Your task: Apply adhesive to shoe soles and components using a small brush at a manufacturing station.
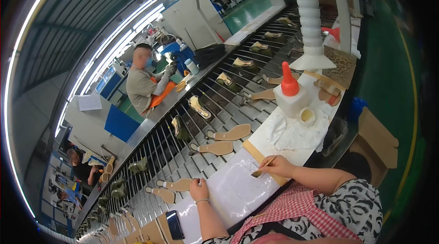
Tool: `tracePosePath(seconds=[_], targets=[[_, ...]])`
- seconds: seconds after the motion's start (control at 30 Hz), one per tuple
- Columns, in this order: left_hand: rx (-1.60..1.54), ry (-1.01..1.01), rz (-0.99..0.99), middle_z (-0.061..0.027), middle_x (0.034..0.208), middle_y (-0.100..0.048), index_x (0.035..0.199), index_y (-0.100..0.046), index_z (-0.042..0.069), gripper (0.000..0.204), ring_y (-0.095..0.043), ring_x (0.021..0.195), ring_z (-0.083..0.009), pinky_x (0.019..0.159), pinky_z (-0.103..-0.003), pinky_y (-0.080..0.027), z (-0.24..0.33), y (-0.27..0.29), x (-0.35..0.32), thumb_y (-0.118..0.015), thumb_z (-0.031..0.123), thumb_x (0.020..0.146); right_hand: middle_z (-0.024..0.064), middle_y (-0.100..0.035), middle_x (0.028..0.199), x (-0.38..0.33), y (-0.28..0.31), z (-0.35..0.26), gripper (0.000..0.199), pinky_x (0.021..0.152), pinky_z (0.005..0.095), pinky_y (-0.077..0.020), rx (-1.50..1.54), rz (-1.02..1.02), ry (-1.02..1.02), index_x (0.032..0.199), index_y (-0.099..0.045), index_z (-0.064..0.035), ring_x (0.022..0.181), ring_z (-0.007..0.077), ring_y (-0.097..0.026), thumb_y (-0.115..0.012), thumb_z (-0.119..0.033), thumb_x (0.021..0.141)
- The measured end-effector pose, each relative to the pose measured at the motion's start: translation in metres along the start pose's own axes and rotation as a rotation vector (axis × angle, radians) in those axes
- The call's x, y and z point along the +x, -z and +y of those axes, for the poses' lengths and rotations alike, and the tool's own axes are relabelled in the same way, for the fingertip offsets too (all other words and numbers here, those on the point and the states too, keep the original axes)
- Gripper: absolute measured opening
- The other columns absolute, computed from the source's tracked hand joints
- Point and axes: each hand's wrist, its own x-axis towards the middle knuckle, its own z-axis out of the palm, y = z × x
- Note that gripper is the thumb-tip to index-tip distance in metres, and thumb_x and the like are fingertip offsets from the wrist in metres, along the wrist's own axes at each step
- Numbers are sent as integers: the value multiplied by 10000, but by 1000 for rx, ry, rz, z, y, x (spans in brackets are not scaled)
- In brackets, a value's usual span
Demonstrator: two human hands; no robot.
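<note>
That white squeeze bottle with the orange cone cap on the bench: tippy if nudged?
The squeeze bottle probably resists tipping: its body looks squat and wide, standing on the white work surface. The tall cone cap raises its top, so a high push might rock it. Plastic, likely not fragile.

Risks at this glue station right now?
1. The right hand holds a small brush at the bench edge; glue may drip onto the white work sheet.
2. The open glue pot sits beside the orange-capped bottle; a sweep of the arm might tip it.
3. The left hand rests near the moving racks of insoles, while a phone lies near the wet area.
</note>
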Motion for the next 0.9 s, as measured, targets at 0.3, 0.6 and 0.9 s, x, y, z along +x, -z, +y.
tracePosePath(seconds=[0.3,0.6,0.9], targets=[[-15,12,15,-161,908,-642,892,-660,29,279,-620,852,-345,762,-424,-485,2,6,-1,-625,297,823,13,-646,870,1,-7,-2,140,717,203,-458,12,1,14,975,-635,-17,789,59,-571,-657,-115,878],[8,-49,36,-165,885,-638,888,-658,36,271,-618,827,-352,745,-434,-487,-8,4,-1,-622,297,822,10,-643,874,1,-11,-2,139,713,204,-457,-13,0,-2,978,-633,-18,785,56,-569,-655,-112,878],[-10,-5,42,-153,858,-634,857,-665,41,266,-617,807,-344,733,-422,-483,-9,7,-1,-622,301,819,1,-635,868,2,-14,1,136,716,200,-449,1,-9,3,972,-637,-18,794,50,-560,-659,-108,873]])
